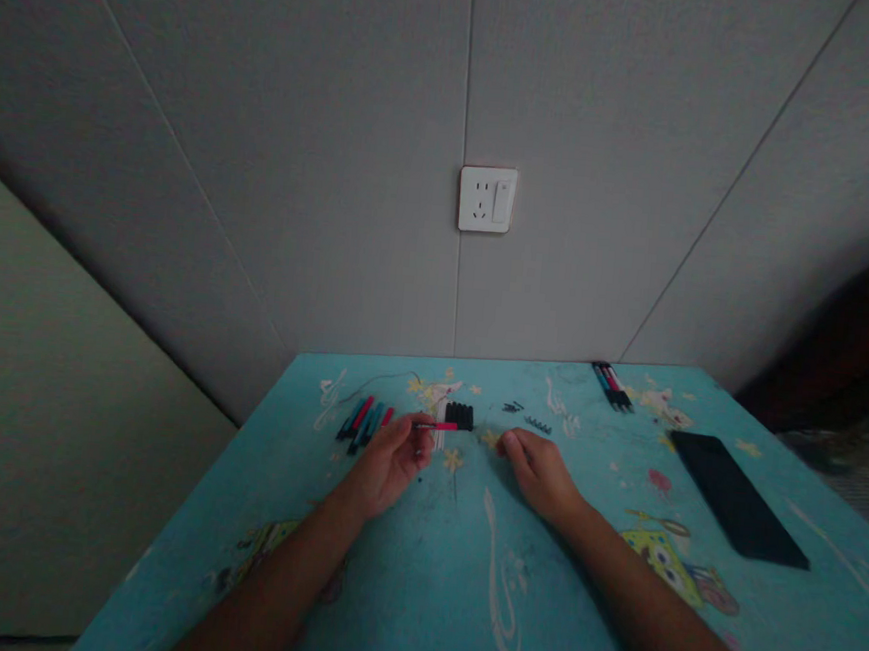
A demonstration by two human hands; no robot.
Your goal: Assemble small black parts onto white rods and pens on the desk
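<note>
My left hand (387, 467) pinches a pink pen barrel (443, 426) with dark ends, held level and pointing right. Beside that hand, to the left, lie several blue and pink pen barrels (364, 422) with dark ends. Just behind the held barrel is a row of short black pen parts (460, 415), with thin white sticks (439, 436) next to them. My right hand (541, 470) is closed near the table, thumb against curled fingers; anything inside is too small to make out. Past it lie small dark pieces (538, 425) and more small black bits (513, 407).
Several pens (611, 388) lie together at the back right. A flat black rectangular object (738, 498) rests on the right side of the blue patterned table (414, 585). The grey wall with a socket and switch plate (488, 199) rises behind the table's back edge.
</note>
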